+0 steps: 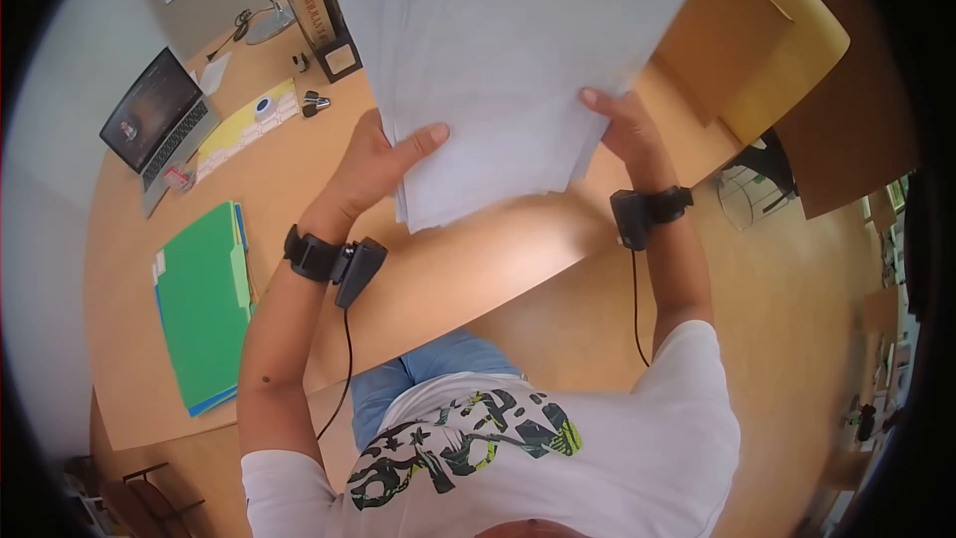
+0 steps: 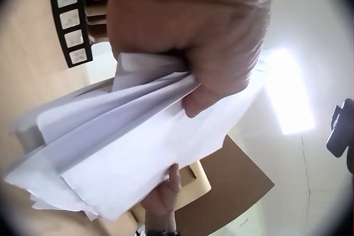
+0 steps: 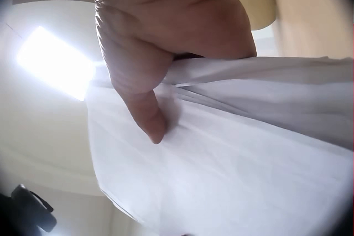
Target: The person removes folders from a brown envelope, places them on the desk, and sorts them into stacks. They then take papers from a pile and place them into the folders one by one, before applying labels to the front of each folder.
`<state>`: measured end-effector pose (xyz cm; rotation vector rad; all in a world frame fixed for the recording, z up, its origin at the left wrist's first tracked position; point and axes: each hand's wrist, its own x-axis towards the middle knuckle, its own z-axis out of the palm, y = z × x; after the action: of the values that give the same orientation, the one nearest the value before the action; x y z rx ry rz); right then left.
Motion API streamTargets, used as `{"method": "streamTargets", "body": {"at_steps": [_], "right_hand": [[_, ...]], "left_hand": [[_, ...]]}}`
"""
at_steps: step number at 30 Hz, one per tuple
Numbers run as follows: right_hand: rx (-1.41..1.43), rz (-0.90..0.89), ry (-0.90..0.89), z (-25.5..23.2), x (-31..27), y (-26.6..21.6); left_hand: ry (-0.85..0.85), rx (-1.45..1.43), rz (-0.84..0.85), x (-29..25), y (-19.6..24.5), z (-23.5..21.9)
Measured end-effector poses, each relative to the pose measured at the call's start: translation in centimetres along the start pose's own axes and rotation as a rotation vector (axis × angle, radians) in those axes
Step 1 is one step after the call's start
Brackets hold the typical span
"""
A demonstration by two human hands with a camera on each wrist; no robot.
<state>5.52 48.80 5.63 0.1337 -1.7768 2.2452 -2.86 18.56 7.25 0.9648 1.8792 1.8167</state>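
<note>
A thick stack of white paper sheets (image 1: 518, 70) is held up above the front of the desk between both hands. My left hand (image 1: 383, 164) grips its left side, thumb lying over the front sheet and the other fingers hidden behind. On the opposite side my right hand (image 1: 629, 130) grips the edge in the same way, thumb on the front. In the left wrist view the sheets (image 2: 144, 153) fan apart in uneven layers below the left hand (image 2: 188, 31). The right wrist view shows the right thumb pressed on the paper (image 3: 221, 164), with layered edges beside the palm.
Green and blue folders (image 1: 204, 309) lie on the desk (image 1: 329, 329) at the left. Behind them stands an open laptop (image 1: 159, 120) near a yellow sheet (image 1: 229, 144). A desk organizer with a thick book (image 1: 314, 15) is at the back, and a yellow chair (image 1: 807, 20) at the right.
</note>
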Motion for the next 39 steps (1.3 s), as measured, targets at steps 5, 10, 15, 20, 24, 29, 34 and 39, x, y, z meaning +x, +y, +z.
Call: {"method": "streamTargets", "body": {"at_steps": [5, 10, 15, 20, 24, 29, 34, 39], "right_hand": [[-0.072, -0.050, 0.030, 1.8, -0.4, -0.8], [-0.178, -0.165, -0.025, 3.5, -1.9, 1.9], [-0.153, -0.174, 0.076, 4.2, -2.2, 1.5], [-0.099, -0.364, 0.142, 3.7, -2.3, 0.2], [-0.349, -0.387, 0.114, 5.1, -2.4, -2.2], [-0.149, -0.297, 0.062, 4.8, -1.4, -2.6], [-0.119, -0.279, 0.023, 3.9, -1.2, -2.2], [-0.117, -0.277, -0.027, 3.0, -1.4, -1.8]], "left_hand": [[0.113, 0.054, 0.139, -0.6, 1.5, -0.9], [0.245, -0.026, 0.221, -2.0, -2.5, -0.3], [0.378, -0.021, 0.401, -1.6, -2.3, 0.6], [0.513, -0.050, 0.573, -1.7, 0.2, 1.7], [0.398, 0.223, 0.460, -1.3, 2.1, 1.8], [0.694, 0.463, 0.955, -0.3, 5.0, 0.4], [0.528, 1.388, 1.107, -1.3, 12.1, 2.5], [0.315, 1.647, 0.503, -1.5, 12.4, 1.3]]}}
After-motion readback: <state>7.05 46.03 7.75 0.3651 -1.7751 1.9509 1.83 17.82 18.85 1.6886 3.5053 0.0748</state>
